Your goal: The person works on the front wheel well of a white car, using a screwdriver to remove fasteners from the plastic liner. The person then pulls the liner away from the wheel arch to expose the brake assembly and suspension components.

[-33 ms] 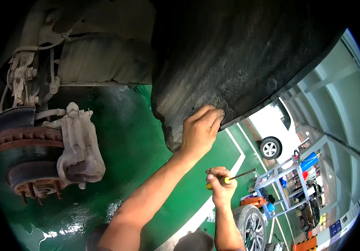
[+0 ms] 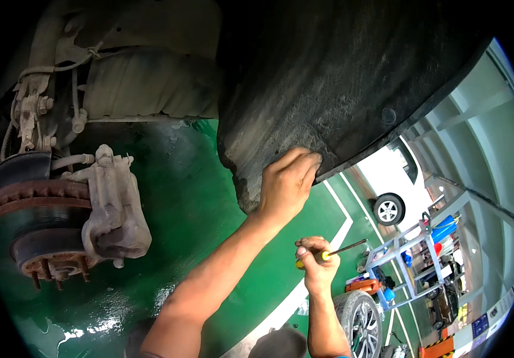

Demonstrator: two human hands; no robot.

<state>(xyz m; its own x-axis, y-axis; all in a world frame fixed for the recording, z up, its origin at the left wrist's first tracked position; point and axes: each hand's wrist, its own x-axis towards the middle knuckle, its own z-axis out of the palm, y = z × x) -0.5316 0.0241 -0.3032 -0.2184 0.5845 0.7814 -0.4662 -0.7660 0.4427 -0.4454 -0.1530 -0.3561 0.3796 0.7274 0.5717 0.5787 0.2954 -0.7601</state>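
I am under a raised car, looking up into its wheel arch. My left hand (image 2: 286, 182) grips the lower edge of the black, dusty wheel-arch liner (image 2: 340, 89). Just below and to the right, my right hand (image 2: 316, 268) is shut on a screwdriver (image 2: 339, 250) with a yellow handle; its metal shaft points right, away from the liner. On the left side hang the rusty brake disc (image 2: 24, 203) with its studs and the grey brake caliper (image 2: 113, 209), with no wheel mounted over them.
The green workshop floor (image 2: 191, 197) carries white painted lines. A loose wheel (image 2: 361, 322) lies below my right hand. A metal shelf trolley (image 2: 406, 262) with blue items and a white car (image 2: 394, 185) stand at the right. Hoses and suspension parts (image 2: 36, 107) hang upper left.
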